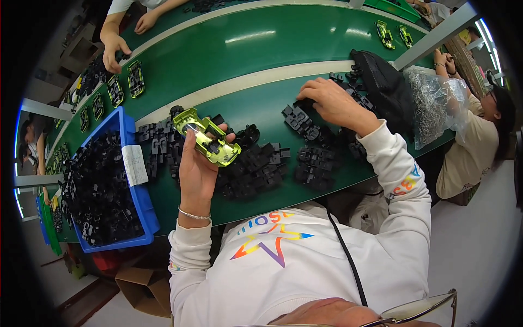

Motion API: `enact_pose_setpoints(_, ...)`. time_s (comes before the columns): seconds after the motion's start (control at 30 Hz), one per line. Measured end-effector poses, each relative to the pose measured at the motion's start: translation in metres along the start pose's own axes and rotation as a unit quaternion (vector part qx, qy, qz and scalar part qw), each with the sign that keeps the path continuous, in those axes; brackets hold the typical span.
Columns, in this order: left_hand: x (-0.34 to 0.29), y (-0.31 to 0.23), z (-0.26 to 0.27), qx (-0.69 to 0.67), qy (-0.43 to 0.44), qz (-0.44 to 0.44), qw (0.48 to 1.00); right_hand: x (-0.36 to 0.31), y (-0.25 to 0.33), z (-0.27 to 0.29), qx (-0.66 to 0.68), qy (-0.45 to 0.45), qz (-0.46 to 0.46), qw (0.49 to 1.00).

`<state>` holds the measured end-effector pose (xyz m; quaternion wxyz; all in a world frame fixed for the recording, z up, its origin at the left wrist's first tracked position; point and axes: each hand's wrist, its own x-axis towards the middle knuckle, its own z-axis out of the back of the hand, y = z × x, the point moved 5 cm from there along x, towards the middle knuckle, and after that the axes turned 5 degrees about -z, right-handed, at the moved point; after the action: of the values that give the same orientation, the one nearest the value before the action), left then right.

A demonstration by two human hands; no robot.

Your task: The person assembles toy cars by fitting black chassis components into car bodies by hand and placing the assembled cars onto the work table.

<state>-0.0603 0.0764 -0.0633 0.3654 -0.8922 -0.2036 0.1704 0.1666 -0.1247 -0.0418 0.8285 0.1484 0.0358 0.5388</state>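
Note:
My left hand (197, 158) holds a yellow-green toy car body (210, 139) at a slant, thumb on its near side and fingers beneath. Black fittings show inside the shell. Farther right, my right hand (340, 106) reaches over the table with its fingers curled down on a black plastic part (305, 102); the grip is partly hidden under the fingers. Just below that hand lie black moulded parts (299, 122) in a loose group. More black parts (256, 171) are heaped between my two hands, close to the table's near edge.
A blue bin (143, 204) full of black parts stands at the left. A black bag (384, 82) and a clear bag of metal pins (430, 103) lie at the right. Beyond runs a green belt (261, 52) with several toy car bodies (135, 79); a co-worker's hand (114, 52) is near them.

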Motion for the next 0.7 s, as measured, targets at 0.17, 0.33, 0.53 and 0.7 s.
enact_pose_setpoints(0.17,-0.001,0.0,0.002,-0.018,-0.002,0.01,1.0,0.012,0.013,-0.005,0.113,0.058,0.05,0.991)
enact_pose_setpoints(0.33,0.004,-0.001,0.008,-0.009,-0.024,0.004,1.0,-0.007,0.007,0.019,0.033,-0.089,0.085,0.992)
enact_pose_setpoints(0.53,0.008,-0.002,0.006,-0.018,0.004,0.012,1.0,-0.028,-0.016,0.017,0.057,-0.099,-0.066,0.991)
enact_pose_setpoints(0.7,0.011,0.002,0.002,-0.032,0.005,0.02,0.999,-0.026,0.002,0.003,-0.031,-0.12,-0.163,0.979)
